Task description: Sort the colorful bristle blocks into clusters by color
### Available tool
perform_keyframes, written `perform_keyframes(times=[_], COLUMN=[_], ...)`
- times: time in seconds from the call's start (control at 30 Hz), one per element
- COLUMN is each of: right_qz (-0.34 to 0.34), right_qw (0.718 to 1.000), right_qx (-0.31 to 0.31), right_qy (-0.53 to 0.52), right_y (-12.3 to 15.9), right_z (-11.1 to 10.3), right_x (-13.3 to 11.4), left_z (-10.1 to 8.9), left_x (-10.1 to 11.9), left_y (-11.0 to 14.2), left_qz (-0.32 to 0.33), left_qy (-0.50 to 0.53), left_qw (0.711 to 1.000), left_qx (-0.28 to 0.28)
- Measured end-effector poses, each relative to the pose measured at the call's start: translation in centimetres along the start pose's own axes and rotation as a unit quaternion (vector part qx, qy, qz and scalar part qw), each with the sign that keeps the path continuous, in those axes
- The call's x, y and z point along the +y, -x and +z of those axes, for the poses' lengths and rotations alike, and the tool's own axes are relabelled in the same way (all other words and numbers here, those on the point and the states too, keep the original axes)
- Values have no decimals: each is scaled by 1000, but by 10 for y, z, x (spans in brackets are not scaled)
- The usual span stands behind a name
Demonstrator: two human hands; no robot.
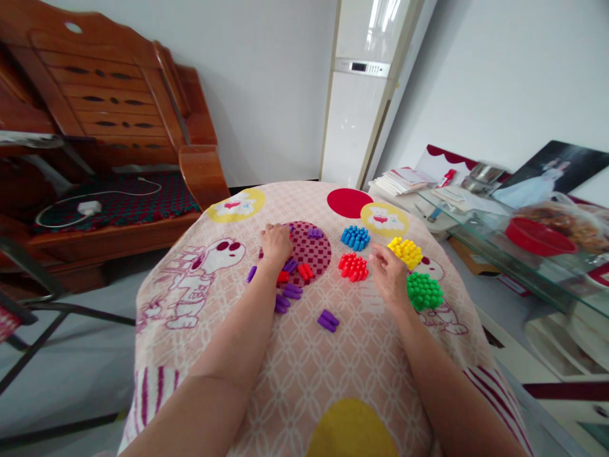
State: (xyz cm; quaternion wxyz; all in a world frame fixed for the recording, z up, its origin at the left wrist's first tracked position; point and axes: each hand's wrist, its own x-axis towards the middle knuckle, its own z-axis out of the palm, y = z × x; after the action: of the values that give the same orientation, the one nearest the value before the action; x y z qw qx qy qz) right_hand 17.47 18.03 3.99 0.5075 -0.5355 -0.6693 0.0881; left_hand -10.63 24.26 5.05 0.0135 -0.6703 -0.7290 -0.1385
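Note:
My left hand [276, 246] reaches over loose plastic pegs at the dark red checked circle, its fingers bent down; what lies under the fingertips is hidden. Close to it are purple pegs [292, 291] and red pegs [305, 272], some lying in pairs. Another purple pair [328, 320] lies nearer to me. My right hand [389, 276] hovers with loosely curled fingers and no visible piece in them, between an upright red peg cluster [353, 267] and a yellow cluster [405, 252]. A blue cluster [355, 238] stands behind the red one, and a green cluster [425, 291] beside my right wrist.
A patterned cloth [304, 381] covers the round table. On the right, a glass shelf [495, 247] bears a red bowl [540, 236] and papers [404, 180]. A wooden bench [114, 120] stands at the left, and a white cabinet-like unit [356, 114] behind the table.

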Motion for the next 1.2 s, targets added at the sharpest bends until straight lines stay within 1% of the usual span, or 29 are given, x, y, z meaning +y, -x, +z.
perform_keyframes(times=[0.1,0.23,0.33,0.4,0.47,0.53,0.6,0.7,0.77,0.8,0.9,1.07,1.2], right_qz=[0,-2,-2,1,7,17,25,28,27,27,25,23,30], right_qw=[1000,1000,1000,1000,1000,1000,999,999,999,999,999,999,999], right_qx=[0,-3,-2,2,4,2,-1,0,2,3,4,-1,-1], right_qy=[4,6,3,-2,-8,-15,-21,-27,-29,-30,-27,-25,-29], right_y=[1,1,0,0,-1,-1,-1,-1,-1,-1,-1,-1,-1], right_z=[-1,-2,-3,-3,-3,-2,-2,-2,-3,-3,-4,-4,-3], right_x=[1,1,1,1,2,3,4,4,4,4,3,4,5], left_z=[5,8,3,-6,-17,-28,-35,-40,-38,-35,-24,-3,4], left_x=[-2,-8,-6,-1,7,17,26,37,42,45,53,63,66], left_y=[-1,-3,-4,-4,-3,-1,3,9,12,14,17,21,23], left_qz=[-13,-24,-24,-10,22,77,152,256,289,296,298,281,263], left_qy=[2,9,36,85,147,205,250,306,326,329,322,299,270], left_qw=[1000,1000,998,995,988,975,956,909,884,877,871,891,909], left_qx=[15,15,36,48,46,26,-24,-121,-171,-189,-220,-197,-180])
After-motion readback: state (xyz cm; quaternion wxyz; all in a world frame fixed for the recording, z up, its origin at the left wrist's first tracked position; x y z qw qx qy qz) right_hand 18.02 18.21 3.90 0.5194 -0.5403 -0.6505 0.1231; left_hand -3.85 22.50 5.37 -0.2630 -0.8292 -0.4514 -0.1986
